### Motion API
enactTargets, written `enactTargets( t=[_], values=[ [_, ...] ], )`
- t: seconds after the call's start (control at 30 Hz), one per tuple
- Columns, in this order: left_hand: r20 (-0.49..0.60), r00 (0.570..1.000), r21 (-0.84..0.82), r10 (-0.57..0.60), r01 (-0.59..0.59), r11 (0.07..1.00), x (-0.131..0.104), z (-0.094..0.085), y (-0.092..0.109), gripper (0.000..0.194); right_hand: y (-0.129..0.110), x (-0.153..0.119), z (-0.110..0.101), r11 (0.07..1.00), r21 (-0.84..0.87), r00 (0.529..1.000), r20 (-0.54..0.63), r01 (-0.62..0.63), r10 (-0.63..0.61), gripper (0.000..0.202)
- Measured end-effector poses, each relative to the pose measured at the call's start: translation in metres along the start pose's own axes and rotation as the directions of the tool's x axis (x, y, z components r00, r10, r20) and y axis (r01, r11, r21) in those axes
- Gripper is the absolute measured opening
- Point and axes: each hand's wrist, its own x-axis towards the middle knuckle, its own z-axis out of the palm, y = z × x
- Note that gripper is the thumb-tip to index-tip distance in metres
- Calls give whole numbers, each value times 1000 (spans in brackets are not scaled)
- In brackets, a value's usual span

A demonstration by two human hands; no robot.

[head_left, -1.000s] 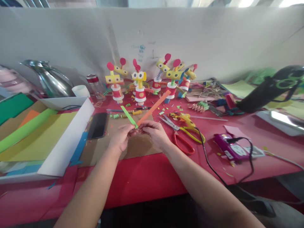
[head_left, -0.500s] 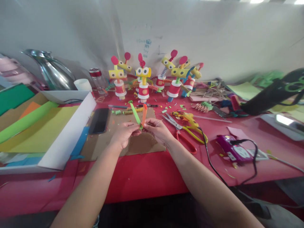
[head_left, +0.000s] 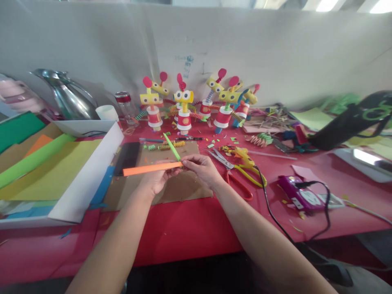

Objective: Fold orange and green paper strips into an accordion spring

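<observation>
Two paper strips meet at my fingertips above a cardboard sheet (head_left: 183, 190). The orange paper strip (head_left: 147, 168) lies out to the left, over my left hand. A green paper strip (head_left: 171, 147) points up and away. My left hand (head_left: 161, 177) is closed under the joint, its fingertips at the strips' meeting point and partly hidden. My right hand (head_left: 199, 167) pinches the same joint from the right. Beyond them, folded paper springs (head_left: 171, 145) lie on the cardboard. Scissors with yellow handles (head_left: 225, 157) lie right of my right hand.
Several paper-cup figures (head_left: 184, 118) stand along the wall. A white box of coloured paper (head_left: 82, 175) and a phone (head_left: 127, 158) are at left. To the right lie a yellow glue gun (head_left: 245, 157), its black cord, a purple device (head_left: 301, 194) and a black bottle (head_left: 346, 122).
The orange strip has swung from upright down to the left, across my left hand. The green strip still points away. Both hands stay at the joint.
</observation>
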Motion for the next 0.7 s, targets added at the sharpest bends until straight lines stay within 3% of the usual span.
enactTargets(
  t=[0.13,0.3,0.47,0.7],
  values=[
    [24,1000,-26,-12,13,1000,0,-2,1,13,1,0,2,999,-24,999,-23,35,-35,20],
    [-118,991,-91,-71,60,994,0,1,1,16,5,0,7,997,-13,995,-65,77,-77,19],
    [-34,999,-94,-32,28,995,2,4,-1,13,8,-3,13,990,-49,975,-172,135,-142,18],
    [-72,997,-116,2,-10,993,-1,5,-3,13,13,-4,16,975,-113,950,-230,192,-214,16]
  ],
)
